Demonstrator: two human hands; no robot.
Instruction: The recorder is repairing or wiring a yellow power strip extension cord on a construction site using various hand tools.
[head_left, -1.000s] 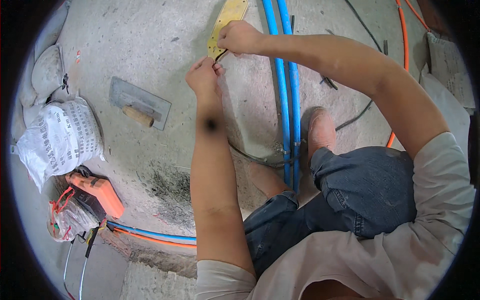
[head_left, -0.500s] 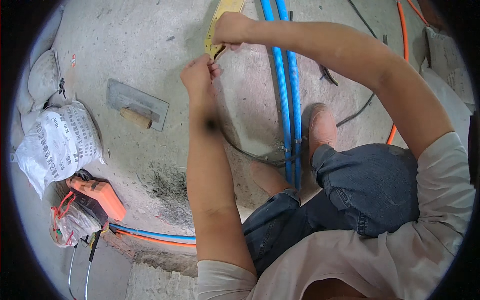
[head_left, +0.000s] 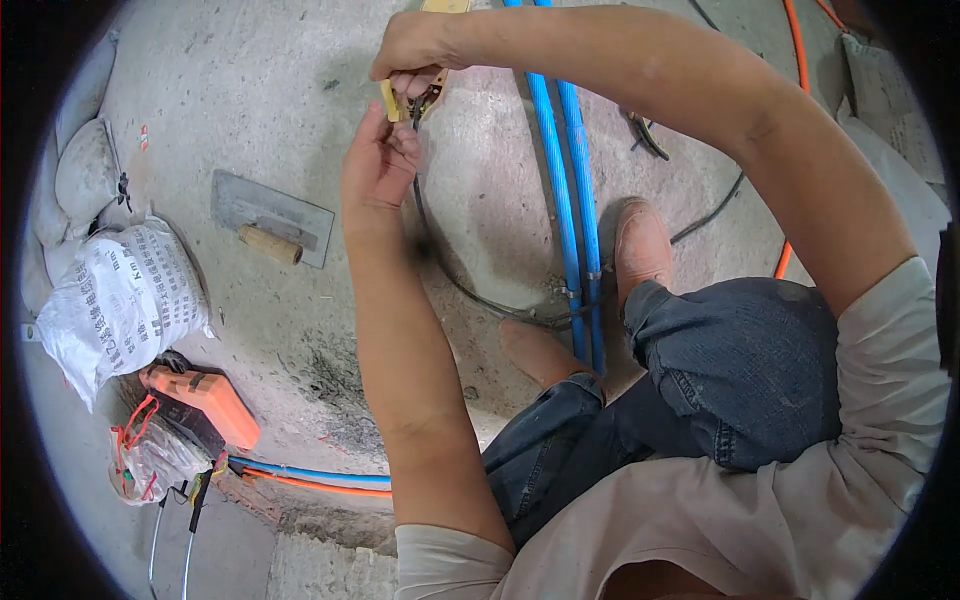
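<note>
At the top of the view lies a yellow power strip (head_left: 446, 5), long and flat, partly hidden by my right hand. Its near end shows a raised yellow piece (head_left: 392, 101) and a dark inside with small metal parts. My right hand (head_left: 420, 48) is closed over this end, fingertips at the yellow piece. Just below, my left hand (head_left: 382, 165) has its palm turned up, thumb against the yellow piece and fingers curled beside the black cable (head_left: 424, 215). That cable runs from the strip toward my feet.
A trowel (head_left: 272, 215) lies on the concrete floor to the left. Beyond it are a white woven sack (head_left: 125, 300) and an orange case (head_left: 215, 405). Two blue pipes (head_left: 565, 190) cross the floor beside my feet. An orange conduit (head_left: 797, 60) runs at the right.
Both hands have moved slightly up and left. My left palm has turned upward. The yellow piece now stands up at the strip's end, showing the inside.
</note>
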